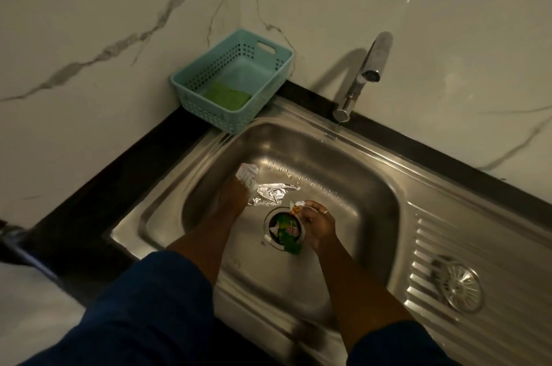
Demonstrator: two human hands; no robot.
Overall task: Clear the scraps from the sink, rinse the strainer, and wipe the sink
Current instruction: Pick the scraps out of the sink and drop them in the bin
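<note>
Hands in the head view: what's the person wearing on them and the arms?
Dark navy left sleeve and right sleeve stop near the elbows; forearms bare. Both the left hand and right hand are ungloved. A thin ring sits on one right finger. No watch or bracelet shows.

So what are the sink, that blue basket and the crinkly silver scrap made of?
The sink looks like brushed stainless steel: grey, with soft reflections and pressed ridges on its drainboard. The basket seems to be moulded plastic: matt teal, with regular holes in its walls. The silver scrap is probably foil or a metallised wrapper: sharp creases, bright glints.
</note>
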